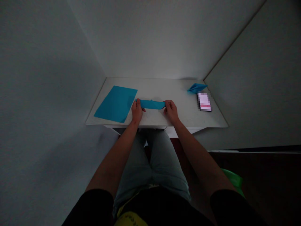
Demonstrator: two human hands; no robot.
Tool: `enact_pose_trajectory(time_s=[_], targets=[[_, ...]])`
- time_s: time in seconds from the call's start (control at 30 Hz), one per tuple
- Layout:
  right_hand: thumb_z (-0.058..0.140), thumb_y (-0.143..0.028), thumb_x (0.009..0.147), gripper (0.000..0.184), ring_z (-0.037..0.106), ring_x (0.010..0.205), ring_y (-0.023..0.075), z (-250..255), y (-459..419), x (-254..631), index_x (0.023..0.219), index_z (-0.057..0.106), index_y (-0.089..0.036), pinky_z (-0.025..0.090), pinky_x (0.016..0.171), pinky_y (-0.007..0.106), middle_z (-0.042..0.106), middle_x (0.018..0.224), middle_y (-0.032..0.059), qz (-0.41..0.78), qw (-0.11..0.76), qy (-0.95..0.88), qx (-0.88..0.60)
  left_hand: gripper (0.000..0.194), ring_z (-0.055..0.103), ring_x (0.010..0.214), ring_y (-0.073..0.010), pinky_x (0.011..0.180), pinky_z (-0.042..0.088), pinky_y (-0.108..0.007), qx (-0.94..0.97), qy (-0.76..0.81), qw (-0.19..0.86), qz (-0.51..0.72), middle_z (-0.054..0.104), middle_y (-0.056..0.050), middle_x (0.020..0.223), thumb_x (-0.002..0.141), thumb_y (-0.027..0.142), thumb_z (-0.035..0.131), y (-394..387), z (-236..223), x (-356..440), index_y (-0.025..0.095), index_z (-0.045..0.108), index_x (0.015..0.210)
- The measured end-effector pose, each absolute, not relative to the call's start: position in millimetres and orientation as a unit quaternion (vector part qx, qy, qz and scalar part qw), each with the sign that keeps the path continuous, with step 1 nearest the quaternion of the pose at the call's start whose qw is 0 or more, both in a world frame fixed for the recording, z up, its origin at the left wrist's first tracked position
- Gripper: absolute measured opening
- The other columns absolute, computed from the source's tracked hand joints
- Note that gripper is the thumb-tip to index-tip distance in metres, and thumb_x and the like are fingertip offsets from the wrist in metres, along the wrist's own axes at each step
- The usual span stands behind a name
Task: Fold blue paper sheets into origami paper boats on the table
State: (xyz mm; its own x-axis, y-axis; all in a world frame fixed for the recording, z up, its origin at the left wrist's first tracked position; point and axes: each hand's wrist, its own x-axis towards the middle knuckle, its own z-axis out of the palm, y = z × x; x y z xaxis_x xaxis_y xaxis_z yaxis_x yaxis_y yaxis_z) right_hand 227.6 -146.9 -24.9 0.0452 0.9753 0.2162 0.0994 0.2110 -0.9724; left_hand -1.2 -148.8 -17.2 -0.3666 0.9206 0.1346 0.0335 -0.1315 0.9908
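Note:
A narrow piece of folded blue paper point(152, 104) is stretched level between my hands, just above the white table. My left hand point(137, 110) pinches its left end, thumb on top. At the other end my right hand point(171, 110) grips the paper between thumb and fingers. A small blue point shows behind the paper's upper edge. To the left of my left hand lies a flat sheet of blue paper point(115, 104). Beyond my right hand, at the table's back right, rests a folded blue paper boat point(197, 88).
Beside the paper boat a phone point(204, 102) with a blurred screen lies near the right edge of the white table point(188, 117). Walls close in the table at the back and both sides. A green plastic object point(232, 178) is low on the right.

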Motion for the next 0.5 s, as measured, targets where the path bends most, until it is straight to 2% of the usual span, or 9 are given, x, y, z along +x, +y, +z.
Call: enact_pose_trajectory(time_s=[0.07, 0.1, 0.17, 0.27, 0.37, 0.5], targets=[[0.07, -0.092, 0.093, 0.072, 0.052, 0.052, 0.014, -22, -150, 226, 0.128, 0.063, -0.03, 0.044, 0.049, 0.032, 0.064, 0.087, -0.0007, 0.421, 0.527, -0.576, -0.461, 0.066, 0.058, 0.051, -0.0139, 0.051, 0.046, -0.028, 0.429, 0.552, 0.359, 0.619, 0.053, 0.004, 0.063, 0.104, 0.091, 0.051, -148, -17, -2, 0.028, 0.046, 0.085], [0.074, -0.088, 0.091, 0.072, 0.053, 0.053, 0.0136, -22, -151, 225, 0.132, 0.063, -0.031, 0.045, 0.049, 0.032, 0.066, 0.091, -0.0003, 0.427, 0.517, -0.585, -0.456, 0.066, 0.058, 0.052, -0.0138, 0.051, 0.046, -0.027, 0.429, 0.552, 0.358, 0.619, 0.053, 0.004, 0.064, 0.104, 0.091, 0.051, -148, -16, -2, 0.028, 0.046, 0.085], [0.08, -0.083, 0.088, 0.068, 0.054, 0.056, 0.0135, -21, -153, 224, 0.127, 0.064, -0.03, 0.045, 0.051, 0.03, 0.067, 0.095, -0.0006, 0.433, 0.498, -0.6, -0.452, 0.066, 0.058, 0.053, -0.0139, 0.053, 0.047, -0.027, 0.428, 0.556, 0.354, 0.619, 0.053, 0.004, 0.065, 0.105, 0.091, 0.049, -149, -14, -1, 0.028, 0.046, 0.085], [0.084, -0.076, 0.084, 0.058, 0.052, 0.062, 0.0144, -22, -156, 222, 0.109, 0.065, -0.028, 0.043, 0.056, 0.029, 0.061, 0.082, -0.0035, 0.417, 0.481, -0.617, -0.462, 0.066, 0.057, 0.054, -0.0143, 0.054, 0.048, -0.028, 0.423, 0.561, 0.346, 0.622, 0.053, 0.003, 0.067, 0.106, 0.09, 0.047, -152, -9, 0, 0.027, 0.048, 0.086], [0.081, -0.071, 0.086, 0.05, 0.051, 0.065, 0.0149, -21, -160, 221, 0.095, 0.064, -0.025, 0.041, 0.061, 0.028, 0.058, 0.075, -0.0033, 0.397, 0.471, -0.631, -0.471, 0.061, 0.059, 0.058, -0.0151, 0.058, 0.051, -0.029, 0.409, 0.559, 0.342, 0.635, 0.056, 0.002, 0.071, 0.109, 0.085, 0.047, -155, -4, 2, 0.027, 0.049, 0.089], [0.068, -0.071, 0.097, 0.045, 0.053, 0.061, 0.0159, -18, -165, 227, 0.104, 0.069, -0.026, 0.043, 0.06, 0.03, 0.066, 0.079, -0.0015, 0.411, 0.437, -0.644, -0.475, 0.045, 0.062, 0.063, -0.013, 0.063, 0.054, -0.029, 0.408, 0.555, 0.347, 0.636, 0.067, -0.002, 0.095, 0.113, 0.069, 0.053, -157, 1, 5, 0.025, 0.057, 0.103]])
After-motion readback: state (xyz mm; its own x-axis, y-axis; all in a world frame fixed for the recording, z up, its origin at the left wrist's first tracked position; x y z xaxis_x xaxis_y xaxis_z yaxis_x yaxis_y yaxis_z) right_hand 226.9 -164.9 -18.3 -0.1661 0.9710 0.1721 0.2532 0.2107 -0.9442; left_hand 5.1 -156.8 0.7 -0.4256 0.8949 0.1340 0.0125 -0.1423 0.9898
